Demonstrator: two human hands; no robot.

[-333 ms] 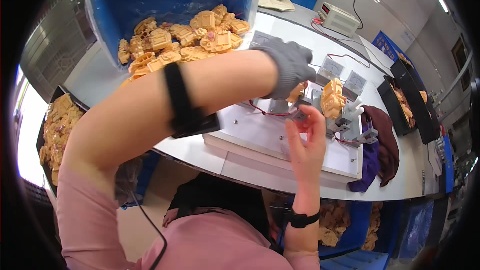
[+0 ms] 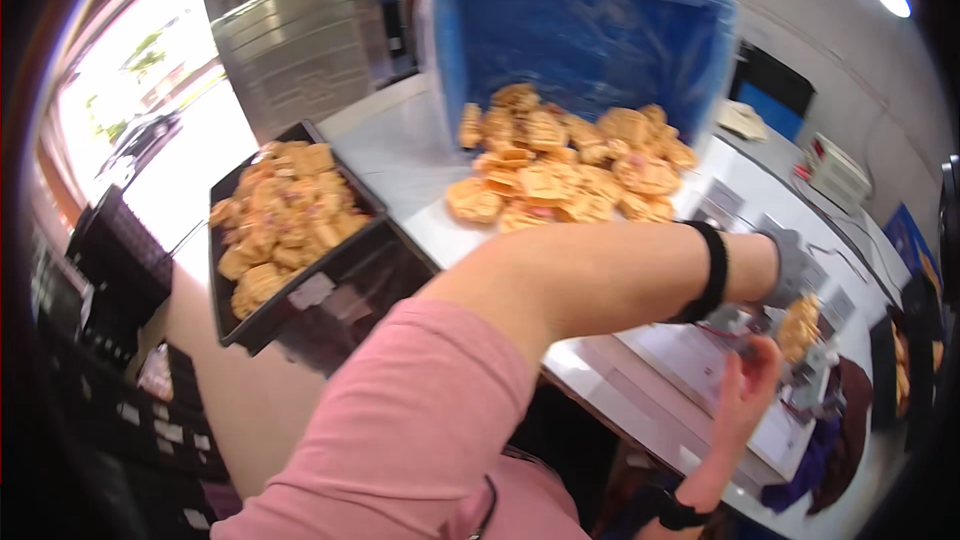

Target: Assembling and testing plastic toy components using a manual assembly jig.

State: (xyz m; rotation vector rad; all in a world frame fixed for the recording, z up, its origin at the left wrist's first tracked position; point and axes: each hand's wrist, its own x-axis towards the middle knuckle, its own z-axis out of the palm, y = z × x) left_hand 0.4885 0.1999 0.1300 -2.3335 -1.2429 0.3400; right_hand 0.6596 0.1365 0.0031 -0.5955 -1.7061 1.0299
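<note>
My left hand [image 2: 790, 268], in a grey glove, reaches far across my front to the test fixture. Its fingers are turned away and smeared, so what it holds, if anything, is hidden. Just nearer to me is my bare right hand [image 2: 752, 376], thumb and fingers apart with nothing seen between them. Beside the glove an orange-yellow moulded plastic part [image 2: 799, 328] stands upright on the fixture [image 2: 815, 365], which has grey metal clamps and red wires. The fixture's white base board [image 2: 690, 365] lies under both hands.
A blue bin lined with clear plastic [image 2: 590, 40] lies tipped toward me, orange-yellow parts [image 2: 560, 175] spilling onto the white table. A black crate [image 2: 340, 290] of similar parts stands left. Purple cloth [image 2: 808, 465], brown cloth [image 2: 848, 430] and a power supply [image 2: 838, 175] are at right.
The view has swung left, so the bin, fixture and hands sit further right and the black crate shows fully. Both hands stay at the fixture.
</note>
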